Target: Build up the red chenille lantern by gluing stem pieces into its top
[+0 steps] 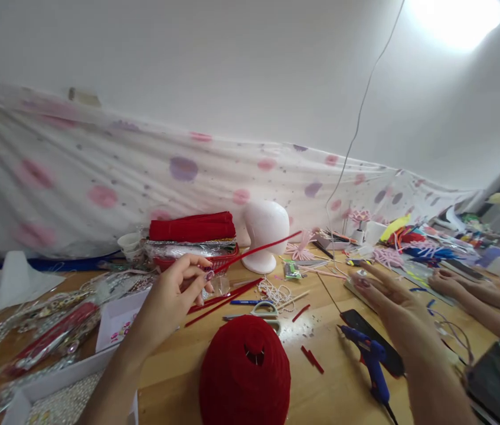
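A long red pipe cleaner (258, 247) is pinched between the thumb and fingers of my left hand (190, 280), its free end reaching up and right before a white foam head (267, 230). Below stands a red dome (245, 372) that looks wound from the same fuzzy stems, with a small gap near its top. My right hand (386, 301) is raised at the right, fingers stretched out, and I see nothing in it. Beneath it lie a blue glue gun (371, 357) and a black phone (373, 339). Scissors (265, 310) lie partly hidden behind the dome.
More red pipe cleaners (227, 301) and short cut pieces (311, 359) lie on the table. A red basket (218, 260) carries a red bundle (192, 226). At left are white trays (119, 313) of beads. Another person's hands (448, 283) are at the far right.
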Demonstrator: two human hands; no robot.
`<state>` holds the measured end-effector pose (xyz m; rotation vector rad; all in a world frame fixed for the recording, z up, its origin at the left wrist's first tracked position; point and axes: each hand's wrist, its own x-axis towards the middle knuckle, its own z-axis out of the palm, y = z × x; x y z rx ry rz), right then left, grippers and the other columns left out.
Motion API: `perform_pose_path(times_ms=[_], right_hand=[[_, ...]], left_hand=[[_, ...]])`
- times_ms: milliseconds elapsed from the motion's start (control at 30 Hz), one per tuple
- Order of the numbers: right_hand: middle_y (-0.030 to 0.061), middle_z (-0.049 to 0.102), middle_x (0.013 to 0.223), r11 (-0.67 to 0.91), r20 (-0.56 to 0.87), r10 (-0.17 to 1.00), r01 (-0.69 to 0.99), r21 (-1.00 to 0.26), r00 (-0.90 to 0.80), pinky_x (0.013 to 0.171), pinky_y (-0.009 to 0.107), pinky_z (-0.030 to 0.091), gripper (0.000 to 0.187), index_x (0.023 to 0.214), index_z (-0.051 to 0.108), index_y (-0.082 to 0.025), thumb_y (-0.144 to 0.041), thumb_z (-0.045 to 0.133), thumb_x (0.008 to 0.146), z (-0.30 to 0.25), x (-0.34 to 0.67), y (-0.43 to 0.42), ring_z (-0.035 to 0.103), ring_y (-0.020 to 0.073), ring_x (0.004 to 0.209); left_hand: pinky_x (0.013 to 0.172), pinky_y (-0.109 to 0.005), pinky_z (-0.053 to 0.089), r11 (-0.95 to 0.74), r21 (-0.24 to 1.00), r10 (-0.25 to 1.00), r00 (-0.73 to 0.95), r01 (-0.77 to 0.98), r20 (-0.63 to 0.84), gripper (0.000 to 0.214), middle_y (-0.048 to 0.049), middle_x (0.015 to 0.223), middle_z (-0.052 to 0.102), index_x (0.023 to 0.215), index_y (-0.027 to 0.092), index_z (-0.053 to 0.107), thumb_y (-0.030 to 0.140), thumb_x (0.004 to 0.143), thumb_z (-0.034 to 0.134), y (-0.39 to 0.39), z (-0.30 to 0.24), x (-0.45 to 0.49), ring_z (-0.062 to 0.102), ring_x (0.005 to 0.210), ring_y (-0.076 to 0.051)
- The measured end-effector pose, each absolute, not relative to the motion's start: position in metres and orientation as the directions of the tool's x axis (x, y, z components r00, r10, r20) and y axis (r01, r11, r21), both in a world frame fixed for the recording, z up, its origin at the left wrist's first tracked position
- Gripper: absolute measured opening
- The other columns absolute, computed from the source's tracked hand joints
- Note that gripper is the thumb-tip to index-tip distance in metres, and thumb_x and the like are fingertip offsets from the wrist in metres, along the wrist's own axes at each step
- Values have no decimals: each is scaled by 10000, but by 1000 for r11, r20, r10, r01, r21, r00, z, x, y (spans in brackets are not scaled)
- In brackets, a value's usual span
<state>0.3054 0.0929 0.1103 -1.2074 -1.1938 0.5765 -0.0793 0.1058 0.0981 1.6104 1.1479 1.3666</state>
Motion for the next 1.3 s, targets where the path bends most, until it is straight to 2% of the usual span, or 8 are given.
perform_pose_path(times_ms=[167, 500, 633, 833, 967, 1133, 1200, 1300], right_hand=[[-109, 302, 332, 183, 188, 965, 45, -982, 181, 458, 271, 448, 623, 1002, 755, -139, -723, 662, 805, 82, 233, 113, 326, 89, 341], [-98, 373, 413, -10, 35, 974, -197, -980, -226, 401, 206, 351, 616, 622, 430, -225, -765, 717, 698, 101, 157, 129, 319, 60, 353], [-69, 386, 401, -76, -20, 944, -158, -985, -328, 380, 227, 335, 651, 559, 394, -229, -784, 704, 704, 93, 146, 123, 372, 85, 352], [-117, 142, 461, 91, 118, 987, -232, -968, -106, 401, 212, 229, 703, 575, 230, -233, -753, 658, 779, 109, 200, 140, 99, 56, 409], [-117, 89, 473, 219, 210, 976, -243, -945, 60, 404, 220, 177, 731, 573, 198, -228, -743, 681, 763, 111, 239, 143, 44, 70, 444], [-99, 167, 449, 199, 184, 979, -250, -948, 82, 413, 239, 218, 680, 550, 259, -233, -729, 649, 802, 97, 235, 129, 119, 73, 415], [-96, 165, 446, 180, 162, 983, -277, -944, 84, 417, 241, 226, 678, 553, 244, -231, -719, 635, 816, 93, 230, 123, 119, 74, 412], [-94, 163, 440, 126, 108, 992, -327, -937, 72, 420, 236, 223, 670, 552, 239, -225, -657, 686, 801, 86, 226, 112, 123, 73, 412]], left_hand=[[525, -236, 446, -321, 940, 945, 101, 114, 311, 219, 23, 703, 667, 974, 210, 550, 381, 841, 587, 100, 100, -66, 565, 531, -121], [722, -280, 417, -336, 848, 912, 365, 410, 185, 348, 13, 856, 701, 1261, 272, 579, 329, 918, 591, 96, 100, -60, 636, 801, -193], [653, -299, 349, -447, 763, 873, 412, 467, 260, 219, -20, 798, 708, 875, 238, 680, 315, 973, 501, 98, 106, -32, 607, 712, -198], [556, -284, 269, -447, 678, 887, 388, 583, 251, 360, 20, 595, 630, 641, 232, 568, 338, 960, 438, 106, 103, -67, 525, 552, -160], [550, -291, 342, -240, 583, 958, 92, 776, 271, 430, 16, 476, 629, 506, 249, 581, 411, 881, 448, 117, 98, -122, 523, 448, -169], [969, -404, 484, -315, 634, 901, 13, 706, 433, 572, 64, 275, 400, 363, 257, 481, 531, 860, 551, 114, 97, -121, 463, 381, -144], [1036, -436, 476, -314, 684, 898, -28, 659, 439, 467, 68, 297, 444, 507, 272, 643, 506, 895, 534, 108, 97, -110, 576, 453, -182], [1110, -490, 432, -316, 666, 895, -20, 676, 445, 451, 20, 754, 788, 1247, 276, 689, 418, 819, 666, 94, 95, -98, 743, 890, -270]])
